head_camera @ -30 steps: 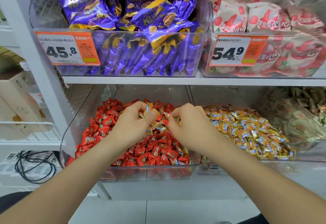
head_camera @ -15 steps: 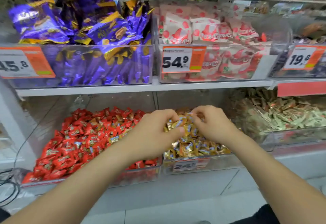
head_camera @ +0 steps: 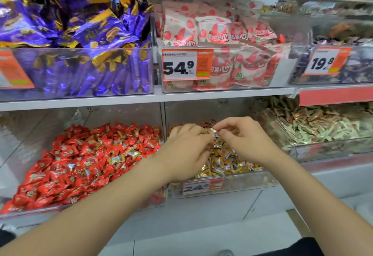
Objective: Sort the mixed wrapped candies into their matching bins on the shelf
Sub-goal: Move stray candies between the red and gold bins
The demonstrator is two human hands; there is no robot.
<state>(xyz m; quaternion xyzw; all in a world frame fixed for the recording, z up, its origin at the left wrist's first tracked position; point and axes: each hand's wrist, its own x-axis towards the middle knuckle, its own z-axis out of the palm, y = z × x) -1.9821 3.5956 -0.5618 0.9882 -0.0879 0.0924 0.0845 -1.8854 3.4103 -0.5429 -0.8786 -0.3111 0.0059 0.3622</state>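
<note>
Pinching candy (head_camera: 214,133) in right grip (head_camera: 242,140); likely light, slippery, best held by wrapper end; left grip (head_camera: 185,150) alongside, hold unclear.

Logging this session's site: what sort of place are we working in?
Likely a shop's bulk candy aisle: clear bins of wrapped candies on a white shelf, with orange price tags such as 54.9.

Over the clear bin (head_camera: 252,182) of gold candies (head_camera: 224,165) on the lower shelf, the right hand (head_camera: 245,141) pinches a gold-and-blue candy (head_camera: 214,132). The left hand (head_camera: 184,151) curls just beside it, its grasp hidden. A stray gold candy (head_camera: 116,159) lies among the red candies (head_camera: 66,167).
</note>
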